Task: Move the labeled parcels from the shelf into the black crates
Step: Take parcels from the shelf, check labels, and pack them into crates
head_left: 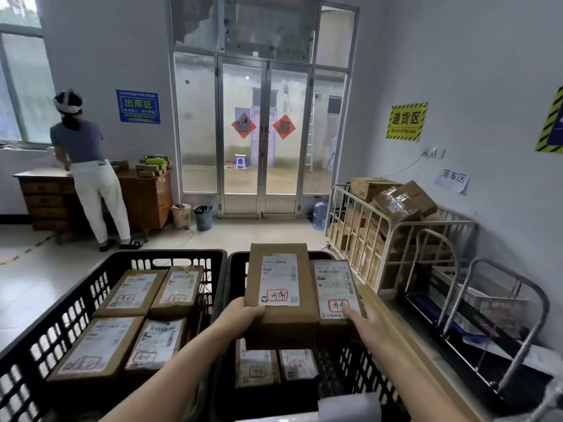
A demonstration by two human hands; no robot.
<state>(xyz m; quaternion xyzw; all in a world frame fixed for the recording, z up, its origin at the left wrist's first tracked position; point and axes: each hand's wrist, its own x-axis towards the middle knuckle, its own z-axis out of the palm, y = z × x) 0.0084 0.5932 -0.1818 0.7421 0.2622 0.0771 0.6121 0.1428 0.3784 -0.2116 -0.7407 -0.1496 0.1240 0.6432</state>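
My left hand (pixel 243 315) grips the near corner of one brown parcel (pixel 281 318), thumb on top beside its white label (pixel 279 280), where handwriting boxed in red ends in 南. My right hand (pixel 365 324) holds a second parcel (pixel 335 287) just beside it, thumb on a similar label. Both parcels hang over the right black crate (pixel 350 367), above two labeled parcels (pixel 257 365); the left crate (pixel 170 253) holds four. On the walls, a blue sign (pixel 138 106) reads 出库区, a yellow sign (pixel 406 120) 退货区 "Return of the area", and a paper sheet (pixel 452 179) 笼车区.
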